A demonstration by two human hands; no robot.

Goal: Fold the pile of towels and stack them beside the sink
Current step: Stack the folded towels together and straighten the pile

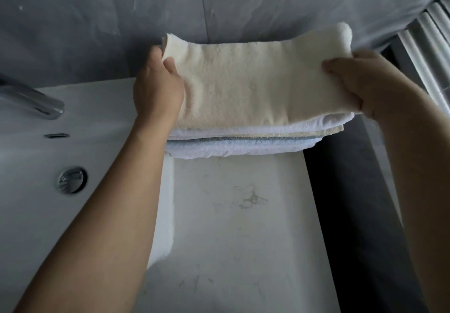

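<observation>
1. A folded cream towel (246,86) lies on top of a stack of folded towels (243,142), at the far end of the white counter (243,227), against the grey wall (97,20).
2. The stack below it shows white, cream, grey-blue and pale blue layers, its near edges roughly lined up.
3. The left hand (157,88) grips the cream towel's left end, thumb on top and fingers curled under the edge.
4. The right hand (360,83) pinches the right end in the same way, thumb pressed on the upper face, the fingers hidden beneath.
5. The towel's far right corner stands up a little above the right hand.
6. The sink (36,166) sits just left of the stack, with its round drain (71,179) and overflow slot (56,135) in view.
7. A chrome tap (31,100) reaches over the basin from the left.
8. White ribbed bars (428,51) stand at the right edge, beyond a dark gap beside the counter.
</observation>
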